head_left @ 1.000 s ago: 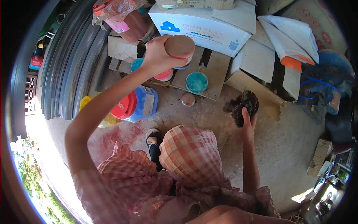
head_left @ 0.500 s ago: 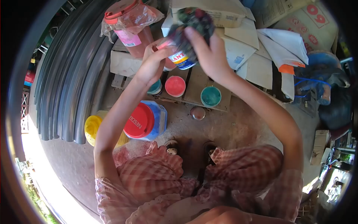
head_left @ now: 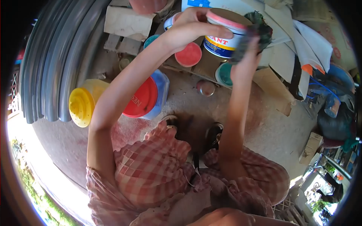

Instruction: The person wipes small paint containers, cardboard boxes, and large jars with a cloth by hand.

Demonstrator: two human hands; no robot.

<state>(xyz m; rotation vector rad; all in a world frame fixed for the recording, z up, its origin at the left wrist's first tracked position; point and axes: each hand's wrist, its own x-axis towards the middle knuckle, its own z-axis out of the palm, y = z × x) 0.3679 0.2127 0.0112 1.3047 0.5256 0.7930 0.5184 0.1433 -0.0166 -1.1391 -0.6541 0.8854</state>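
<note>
My left hand [head_left: 196,26] grips a white and blue can [head_left: 222,43] with a pinkish-red rim, thumb on its side and the can tilted so that its round end shows. A dark, crumpled cloth [head_left: 260,32] is bunched in my right hand [head_left: 247,54], pressed against the can's right side; that hand is partly blurred. Beneath the can are a tub with a red top [head_left: 188,55] and a tub with a green top [head_left: 225,74]. Part of another teal tub [head_left: 151,40] shows behind my left forearm.
Near my left arm stand a yellow-lidded container [head_left: 82,103] and a red-lidded blue jar [head_left: 141,98]. Black pipes [head_left: 56,56] curve along the left. A small round jar [head_left: 207,88] is on the floor. Cardboard [head_left: 273,88] and white sacks [head_left: 311,45] lie at the right.
Both hands, the can and the cloth have moved right. The can is turned so its round end shows, and the cloth has shifted to its right side. The view has shifted too.
</note>
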